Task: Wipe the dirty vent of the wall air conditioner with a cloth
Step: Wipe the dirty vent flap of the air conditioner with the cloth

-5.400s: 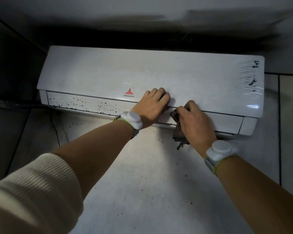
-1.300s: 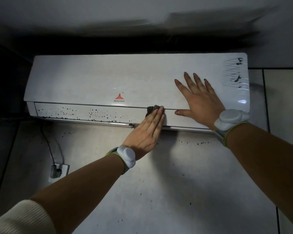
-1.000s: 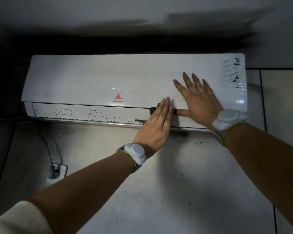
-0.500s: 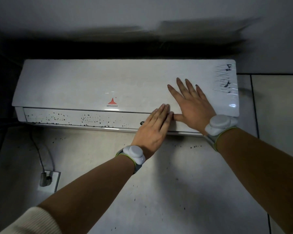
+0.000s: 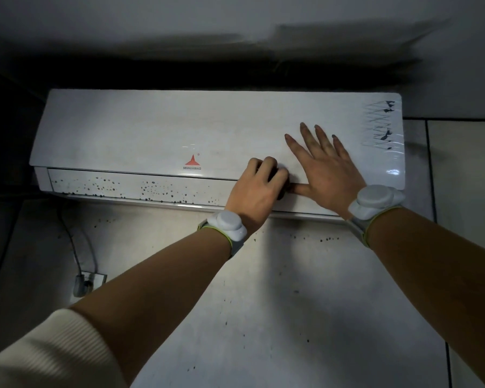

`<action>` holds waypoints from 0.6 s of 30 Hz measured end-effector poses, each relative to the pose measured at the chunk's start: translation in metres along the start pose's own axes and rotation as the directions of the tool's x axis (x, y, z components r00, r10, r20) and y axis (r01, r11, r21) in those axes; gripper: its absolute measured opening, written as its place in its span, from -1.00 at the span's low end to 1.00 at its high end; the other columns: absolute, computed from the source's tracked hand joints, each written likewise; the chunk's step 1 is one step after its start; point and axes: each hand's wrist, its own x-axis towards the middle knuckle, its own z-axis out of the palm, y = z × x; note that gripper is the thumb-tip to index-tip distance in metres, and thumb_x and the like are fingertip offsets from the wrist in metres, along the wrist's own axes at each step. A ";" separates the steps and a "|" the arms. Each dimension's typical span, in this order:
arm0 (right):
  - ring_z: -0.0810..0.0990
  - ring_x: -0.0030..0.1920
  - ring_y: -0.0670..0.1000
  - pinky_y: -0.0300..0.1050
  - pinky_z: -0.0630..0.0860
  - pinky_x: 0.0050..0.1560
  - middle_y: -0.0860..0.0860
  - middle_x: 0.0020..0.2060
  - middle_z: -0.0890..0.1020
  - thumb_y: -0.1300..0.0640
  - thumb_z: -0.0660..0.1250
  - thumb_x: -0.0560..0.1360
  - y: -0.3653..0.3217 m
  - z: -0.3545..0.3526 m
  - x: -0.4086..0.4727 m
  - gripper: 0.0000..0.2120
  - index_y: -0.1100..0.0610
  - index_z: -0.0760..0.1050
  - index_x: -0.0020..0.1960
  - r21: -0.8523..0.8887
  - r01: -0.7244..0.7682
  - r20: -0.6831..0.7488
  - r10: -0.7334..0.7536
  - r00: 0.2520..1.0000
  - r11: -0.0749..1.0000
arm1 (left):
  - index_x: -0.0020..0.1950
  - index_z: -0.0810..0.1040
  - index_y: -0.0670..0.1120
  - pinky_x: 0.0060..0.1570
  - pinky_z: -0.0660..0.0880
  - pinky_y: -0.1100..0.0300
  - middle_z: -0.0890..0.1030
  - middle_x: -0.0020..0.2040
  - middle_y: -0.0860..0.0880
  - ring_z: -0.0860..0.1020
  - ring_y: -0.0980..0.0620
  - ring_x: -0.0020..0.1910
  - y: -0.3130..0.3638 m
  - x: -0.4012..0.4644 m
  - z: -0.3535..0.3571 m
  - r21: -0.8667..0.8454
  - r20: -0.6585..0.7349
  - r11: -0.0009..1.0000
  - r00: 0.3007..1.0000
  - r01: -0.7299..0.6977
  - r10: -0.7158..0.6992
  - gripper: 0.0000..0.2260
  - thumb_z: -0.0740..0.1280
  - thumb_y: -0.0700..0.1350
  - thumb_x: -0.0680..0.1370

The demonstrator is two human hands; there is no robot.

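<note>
left hand [image 5: 259, 189] curls its fingers over a dark cloth [image 5: 281, 195], mostly hidden, on the air conditioner [image 5: 179, 130] where the speckled vent [image 5: 140, 189] meets the panel; i see my right hand [image 5: 324, 175] just beside it, spread flat on the front.

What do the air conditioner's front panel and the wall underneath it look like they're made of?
The front panel looks like smooth white moulded plastic, slightly glossy: it catches a highlight near the right end. The wall below looks like large pale glazed tiles, judging by the dark straight joint lines, though the finish is hard to tell in this light.
</note>
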 end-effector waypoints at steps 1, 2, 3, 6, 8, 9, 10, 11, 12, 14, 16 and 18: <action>-0.16 0.65 0.16 0.21 -0.09 0.61 0.05 0.66 -0.16 -0.38 0.27 0.49 0.000 0.000 0.000 -0.04 -0.11 -0.19 0.65 -0.003 -0.001 0.001 0.001 1.000 1.000 | 0.12 0.56 -0.20 -0.12 0.50 -0.10 0.55 0.08 -0.23 0.46 -0.23 -0.07 0.000 -0.001 0.000 0.016 0.004 1.000 1.000 -0.024 0.024 -0.82 0.28 -0.29 0.53; -0.16 0.65 0.16 0.22 -0.09 0.61 0.06 0.66 -0.16 -0.39 0.26 0.48 0.000 0.000 0.000 -0.05 -0.11 -0.19 0.65 -0.002 0.000 0.002 0.000 1.000 1.000 | 0.12 0.56 -0.20 -0.14 0.50 -0.09 0.55 0.09 -0.23 0.46 -0.23 -0.07 -0.001 -0.001 -0.001 0.024 0.011 0.999 0.999 -0.043 0.043 -0.83 0.29 -0.29 0.54; -0.16 0.65 0.17 0.22 -0.09 0.61 0.06 0.66 -0.15 -0.40 0.24 0.48 -0.001 -0.001 -0.001 -0.05 -0.11 -0.19 0.65 0.003 0.000 0.004 0.000 1.000 1.000 | 0.11 0.55 -0.20 -0.17 0.50 -0.09 0.55 0.09 -0.23 0.46 -0.23 -0.06 -0.003 -0.003 -0.002 0.029 0.025 0.998 0.998 -0.056 0.055 -0.85 0.30 -0.28 0.55; -0.14 0.65 0.17 0.22 -0.07 0.61 0.06 0.66 -0.15 -0.42 0.23 0.47 -0.003 -0.005 -0.001 -0.04 -0.10 -0.19 0.65 0.003 -0.009 0.018 0.009 1.000 1.000 | 0.09 0.55 -0.20 -0.22 0.51 -0.10 0.53 0.07 -0.23 0.46 -0.23 -0.05 -0.010 -0.010 -0.007 0.026 0.059 1.000 0.998 -0.006 0.004 -0.86 0.36 -0.28 0.54; -0.16 0.65 0.18 0.22 -0.08 0.61 0.07 0.66 -0.17 -0.39 0.27 0.49 -0.004 -0.008 -0.001 -0.02 -0.09 -0.21 0.65 -0.008 -0.014 0.035 0.014 0.999 1.000 | 0.07 0.56 -0.20 -0.22 0.51 -0.11 0.52 0.05 -0.22 0.45 -0.22 -0.05 -0.019 -0.017 -0.012 0.006 0.054 0.996 0.994 0.093 -0.093 -0.86 0.38 -0.27 0.52; -0.17 0.64 0.18 0.22 -0.09 0.61 0.07 0.66 -0.18 -0.38 0.28 0.49 -0.004 -0.009 -0.001 -0.02 -0.08 -0.22 0.65 -0.009 -0.019 0.043 0.019 0.999 1.000 | 0.05 0.55 -0.18 -0.23 0.51 -0.10 0.51 0.05 -0.22 0.45 -0.21 -0.05 -0.023 -0.021 -0.015 0.001 0.052 0.992 0.990 0.128 -0.128 -0.87 0.38 -0.28 0.51; -0.17 0.64 0.18 0.22 -0.10 0.61 0.08 0.65 -0.19 -0.37 0.29 0.50 -0.004 -0.010 -0.001 -0.02 -0.07 -0.22 0.65 -0.008 -0.019 0.050 0.019 0.999 1.000 | 0.04 0.54 -0.17 -0.24 0.50 -0.09 0.50 0.05 -0.21 0.44 -0.21 -0.05 -0.027 -0.025 -0.017 0.000 0.054 0.989 0.987 0.149 -0.149 -0.86 0.38 -0.29 0.50; -0.18 0.64 0.18 0.22 -0.10 0.61 0.08 0.65 -0.20 -0.36 0.29 0.50 -0.005 -0.011 -0.002 -0.02 -0.07 -0.22 0.65 -0.003 -0.018 0.055 0.018 0.998 1.000 | 0.04 0.53 -0.15 -0.25 0.50 -0.08 0.49 0.05 -0.20 0.43 -0.20 -0.06 -0.030 -0.029 -0.018 0.002 0.061 0.988 0.986 0.157 -0.157 -0.84 0.37 -0.31 0.49; -0.18 0.64 0.18 0.21 -0.10 0.61 0.08 0.65 -0.20 -0.35 0.30 0.50 -0.007 -0.012 -0.002 -0.02 -0.07 -0.22 0.65 0.005 -0.017 0.057 0.017 0.998 1.000 | 0.04 0.51 -0.14 -0.27 0.49 -0.06 0.47 0.05 -0.18 0.42 -0.19 -0.05 -0.033 -0.032 -0.021 0.005 0.072 0.987 0.985 0.159 -0.159 -0.83 0.36 -0.31 0.48; -0.19 0.64 0.18 0.21 -0.11 0.61 0.09 0.65 -0.20 -0.33 0.32 0.50 -0.008 -0.014 -0.002 -0.01 -0.06 -0.22 0.65 0.017 -0.025 0.070 0.024 0.997 1.000 | 0.04 0.49 -0.11 -0.28 0.50 -0.05 0.44 0.07 -0.14 0.41 -0.16 -0.03 -0.036 -0.039 -0.021 0.007 0.096 0.986 0.981 0.166 -0.166 -0.83 0.36 -0.29 0.50; -0.19 0.64 0.18 0.20 -0.11 0.61 0.09 0.65 -0.21 -0.32 0.34 0.50 -0.010 -0.016 -0.001 0.00 -0.06 -0.22 0.65 0.021 -0.031 0.082 0.029 0.996 0.999 | 0.06 0.48 -0.10 -0.27 0.52 -0.05 0.43 0.09 -0.12 0.43 -0.15 0.01 -0.039 -0.048 -0.021 0.025 0.126 0.986 0.978 0.162 -0.164 -0.86 0.37 -0.23 0.53; -0.20 0.64 0.19 0.20 -0.10 0.61 0.11 0.65 -0.21 -0.31 0.35 0.50 -0.010 -0.018 0.001 0.00 -0.04 -0.22 0.66 0.017 -0.030 0.091 0.028 0.995 0.999 | 0.07 0.48 -0.09 -0.28 0.53 -0.04 0.45 0.12 -0.11 0.44 -0.14 0.04 -0.044 -0.052 -0.021 0.042 0.136 0.987 0.977 0.157 -0.162 -0.84 0.39 -0.22 0.54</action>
